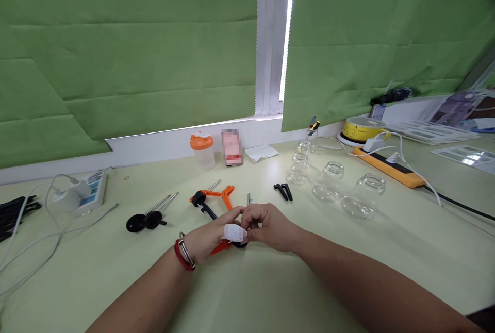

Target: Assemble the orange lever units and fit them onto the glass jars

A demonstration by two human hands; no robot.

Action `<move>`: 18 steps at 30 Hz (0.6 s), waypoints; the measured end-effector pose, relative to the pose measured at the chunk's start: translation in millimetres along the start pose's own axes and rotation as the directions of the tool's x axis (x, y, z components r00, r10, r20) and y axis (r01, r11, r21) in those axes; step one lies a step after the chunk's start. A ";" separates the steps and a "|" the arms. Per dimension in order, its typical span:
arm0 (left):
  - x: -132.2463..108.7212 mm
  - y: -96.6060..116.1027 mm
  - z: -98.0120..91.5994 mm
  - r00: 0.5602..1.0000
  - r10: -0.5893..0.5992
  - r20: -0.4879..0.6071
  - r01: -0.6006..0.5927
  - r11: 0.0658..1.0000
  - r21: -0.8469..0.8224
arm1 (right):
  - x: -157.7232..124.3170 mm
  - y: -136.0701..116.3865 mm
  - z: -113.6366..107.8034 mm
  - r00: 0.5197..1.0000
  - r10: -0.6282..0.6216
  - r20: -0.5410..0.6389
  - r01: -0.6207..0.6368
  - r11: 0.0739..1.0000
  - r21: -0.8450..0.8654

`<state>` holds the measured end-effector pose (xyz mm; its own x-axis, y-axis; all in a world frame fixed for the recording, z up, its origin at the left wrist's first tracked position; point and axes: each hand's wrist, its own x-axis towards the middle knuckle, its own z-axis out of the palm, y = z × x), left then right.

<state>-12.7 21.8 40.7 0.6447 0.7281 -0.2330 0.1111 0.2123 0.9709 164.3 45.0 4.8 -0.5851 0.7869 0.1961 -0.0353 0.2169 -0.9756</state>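
Note:
My left hand (212,235), with a white dressing (234,232) on its thumb, curls around a round black part (240,245), mostly covered by the fingers. A thin metal rod (249,199) shows just beyond my hands. My right hand (273,225) is closed in a pinch against the left thumb and fingers; what lies in its fingertips is hidden. An orange piece (221,247) shows below my left hand. Just beyond lie a forked orange piece (227,198) and a black-headed part with a black arm (199,199).
Two black discs with metal rods (153,219) lie left. Small black handles (286,192) and several glass jars (363,199) stand right. Behind are an orange-lidded cup (203,152), a pink box (232,148) and tissue (262,153). Cables run from an orange power strip (390,167) and white strip (93,194).

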 end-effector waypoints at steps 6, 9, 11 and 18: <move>0.0 -1.6 -0.6 1.000 0.004 -0.004 -0.004 1.000 0.001 | 0.7 4.5 -0.9 0.997 0.054 0.063 -0.062 0.990 0.128; 0.5 -2.4 -1.1 1.000 0.012 -0.012 -0.012 1.000 0.004 | 1.1 7.8 -1.0 0.993 0.070 0.093 -0.090 0.969 0.232; 0.7 -2.7 -1.3 1.000 0.019 -0.017 -0.019 1.000 0.003 | 1.1 9.0 -0.8 0.992 0.075 0.101 -0.100 0.955 0.281; -0.2 -0.9 -0.7 1.000 -0.005 -0.015 0.005 1.000 0.007 | 0.5 8.2 -0.2 0.990 0.091 0.105 -0.122 0.933 0.340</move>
<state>-13.5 22.0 39.9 0.6330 0.7365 -0.2383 0.1192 0.2115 0.9701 163.9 47.3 -3.1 -0.6680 0.7381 0.0949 -0.2368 -0.0899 -0.9674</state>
